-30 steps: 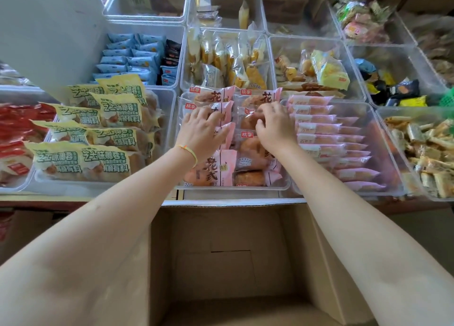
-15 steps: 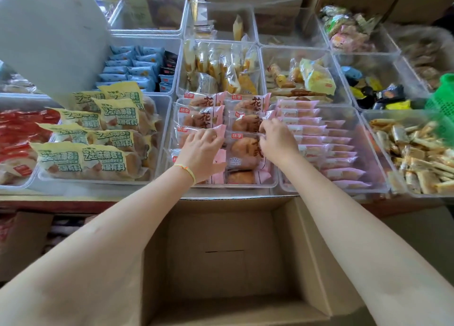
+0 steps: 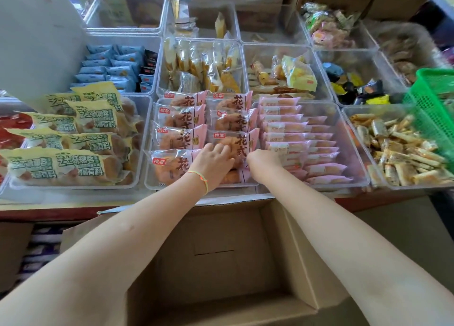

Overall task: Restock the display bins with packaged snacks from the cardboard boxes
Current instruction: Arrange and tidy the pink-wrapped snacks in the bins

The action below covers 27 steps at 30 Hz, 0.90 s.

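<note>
Head view shows my left hand (image 3: 213, 165) and right hand (image 3: 262, 162) curled on pink pastry packs (image 3: 181, 117) filling the middle bin (image 3: 149, 178), the cardboard box (image 3: 290, 252) below looking empty, so restocking seems nearly finished.

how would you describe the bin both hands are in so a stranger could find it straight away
Start at the open brown cardboard box at the bottom; the clear plastic bin directly beyond it is the one. Its pink-edged bread packets carry large dark-red characters, unlike the yellow-green packets left or the slim pink packets right.
</note>
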Each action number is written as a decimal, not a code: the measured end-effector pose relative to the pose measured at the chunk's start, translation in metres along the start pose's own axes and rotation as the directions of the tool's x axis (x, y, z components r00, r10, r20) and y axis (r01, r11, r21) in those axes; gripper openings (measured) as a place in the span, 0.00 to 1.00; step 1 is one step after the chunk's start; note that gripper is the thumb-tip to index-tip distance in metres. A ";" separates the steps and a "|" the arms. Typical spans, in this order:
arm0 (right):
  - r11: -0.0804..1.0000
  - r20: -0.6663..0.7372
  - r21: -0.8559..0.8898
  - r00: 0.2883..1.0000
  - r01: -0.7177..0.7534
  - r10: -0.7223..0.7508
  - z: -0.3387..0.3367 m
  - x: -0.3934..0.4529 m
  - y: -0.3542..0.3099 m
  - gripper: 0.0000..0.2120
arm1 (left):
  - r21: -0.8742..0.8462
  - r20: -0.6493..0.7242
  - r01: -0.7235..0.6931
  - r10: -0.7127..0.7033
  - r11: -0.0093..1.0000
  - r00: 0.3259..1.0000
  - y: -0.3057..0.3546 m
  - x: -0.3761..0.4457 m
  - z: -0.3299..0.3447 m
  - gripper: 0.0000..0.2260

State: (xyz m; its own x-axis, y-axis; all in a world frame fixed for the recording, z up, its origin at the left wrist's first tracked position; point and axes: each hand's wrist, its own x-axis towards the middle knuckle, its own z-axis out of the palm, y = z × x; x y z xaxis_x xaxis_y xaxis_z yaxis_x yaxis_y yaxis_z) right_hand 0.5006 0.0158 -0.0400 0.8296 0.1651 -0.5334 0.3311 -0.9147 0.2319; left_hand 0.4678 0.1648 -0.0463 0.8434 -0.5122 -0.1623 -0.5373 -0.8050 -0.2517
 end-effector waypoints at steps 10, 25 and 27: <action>0.988 -0.007 0.082 0.992 0.127 -0.127 -0.001 -0.010 0.002 0.06 | 0.031 0.036 0.023 -0.024 0.999 0.999 -0.004 0.005 0.016 0.28; 0.969 0.146 -0.205 0.983 0.139 -0.110 -0.017 0.005 -0.012 0.27 | 0.059 0.005 -0.020 0.020 0.998 1.000 -0.008 0.005 0.012 0.29; 0.980 0.115 -0.133 0.985 0.146 -0.131 -0.013 0.004 -0.009 0.22 | 0.063 -0.004 -0.021 0.021 0.998 1.000 -0.009 0.006 0.015 0.30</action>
State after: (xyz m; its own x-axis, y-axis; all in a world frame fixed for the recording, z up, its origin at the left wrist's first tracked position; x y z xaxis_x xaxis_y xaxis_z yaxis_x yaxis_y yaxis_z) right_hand 0.5070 0.0293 -0.0336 0.7219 0.2397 -0.6492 0.5053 -0.8236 0.2577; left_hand 0.4778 0.1739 -0.0592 0.8317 -0.5306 -0.1634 -0.5539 -0.7734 -0.3082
